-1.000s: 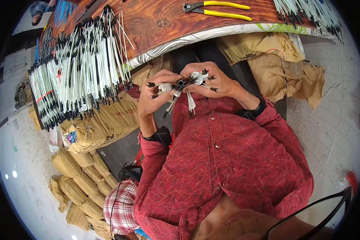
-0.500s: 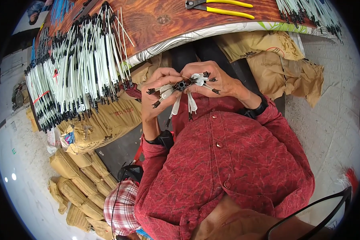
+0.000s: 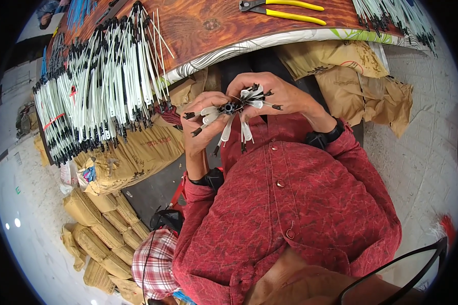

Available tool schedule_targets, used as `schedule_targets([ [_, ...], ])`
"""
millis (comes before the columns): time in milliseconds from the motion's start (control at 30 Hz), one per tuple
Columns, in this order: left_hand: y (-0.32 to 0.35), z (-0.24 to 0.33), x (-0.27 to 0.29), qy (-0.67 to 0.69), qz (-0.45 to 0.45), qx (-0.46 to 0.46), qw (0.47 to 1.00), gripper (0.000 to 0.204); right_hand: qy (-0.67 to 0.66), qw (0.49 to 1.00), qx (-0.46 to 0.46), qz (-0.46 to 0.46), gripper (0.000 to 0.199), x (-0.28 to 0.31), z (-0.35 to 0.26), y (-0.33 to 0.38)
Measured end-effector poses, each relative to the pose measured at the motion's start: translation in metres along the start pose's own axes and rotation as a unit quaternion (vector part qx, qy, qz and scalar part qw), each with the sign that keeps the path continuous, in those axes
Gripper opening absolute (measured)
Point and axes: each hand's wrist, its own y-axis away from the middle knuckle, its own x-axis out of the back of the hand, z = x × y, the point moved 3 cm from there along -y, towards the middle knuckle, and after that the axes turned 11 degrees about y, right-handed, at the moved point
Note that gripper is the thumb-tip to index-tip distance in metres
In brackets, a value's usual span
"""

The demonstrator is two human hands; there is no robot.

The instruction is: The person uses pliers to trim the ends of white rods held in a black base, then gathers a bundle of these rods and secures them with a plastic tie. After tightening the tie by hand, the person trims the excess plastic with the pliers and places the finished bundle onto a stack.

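Close to my chest I hold what looks like a small umbrella frame, with white ribs ending in dark tips that fan out around a round black hub (image 3: 229, 108). My left hand (image 3: 204, 109) is closed around the hub side, several ribs (image 3: 208, 112) sticking out between its fingers. Fingers of my right hand (image 3: 277, 96) pinch beside the hub and hold another cluster of white ribs (image 3: 253, 96). A thin strand shows between both hands; its exact kind is too small to tell. Two ribs hang down below the hub.
A wooden table (image 3: 203, 25) bears a large heap of white ribs (image 3: 107, 76) at left and more ribs (image 3: 387, 15) at far right. Yellow-handled cutting pliers (image 3: 285, 12) lie on it. Brown sacks (image 3: 137, 157) and stacked packages (image 3: 102, 229) stand left; a person in a checked garment (image 3: 155, 262) is behind.
My right hand has turned slightly, and the ribs in it have swung and spread upward. The left hand still grips the hub, shifted only a little.
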Motion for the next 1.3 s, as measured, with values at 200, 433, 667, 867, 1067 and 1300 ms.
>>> schedule_targets([
  [200,-0.002,0.0,0.004,-0.006,-0.011,-0.012,1.0,0.031,-0.046,0.998,0.017,0.035,0.046,0.0,0.014,0.002],
  [433,-0.002,0.001,0.002,-0.005,-0.016,-0.017,1.0,0.031,-0.077,0.996,0.011,0.053,0.038,-0.006,0.01,-0.001],
  [667,-0.003,-0.002,-0.003,0.022,-0.007,-0.006,1.0,0.034,-0.139,0.988,-0.065,0.03,0.024,-0.009,0.01,-0.002],
  [867,0.001,-0.007,0.0,0.054,0.049,-0.016,0.997,0.034,-0.065,0.985,-0.043,0.151,0.025,-0.013,0.006,-0.003],
  [1067,0.001,-0.008,0.002,0.042,0.045,-0.023,0.998,0.033,-0.037,0.992,-0.03,0.118,0.023,-0.009,0.002,-0.006],
  [1300,-0.001,-0.012,0.003,0.045,0.038,-0.031,0.998,0.033,-0.033,0.991,-0.038,0.124,0.022,-0.007,-0.001,-0.008],
])
